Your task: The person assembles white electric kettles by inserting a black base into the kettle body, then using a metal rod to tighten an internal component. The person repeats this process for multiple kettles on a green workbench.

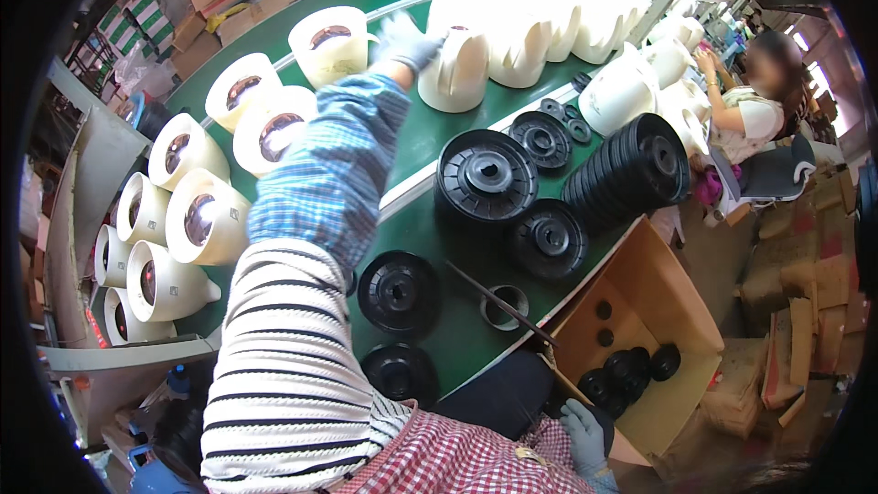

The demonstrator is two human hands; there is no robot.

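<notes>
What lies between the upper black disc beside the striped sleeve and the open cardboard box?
In the head view: a grey ring, a thin dark rod across it.

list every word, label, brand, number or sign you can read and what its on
Nothing is readable.
Cream jug-shaped housing, left side: small square mark, too small to read.
Green-and-white boxes, upper left: any print is too blurred to read.
</notes>
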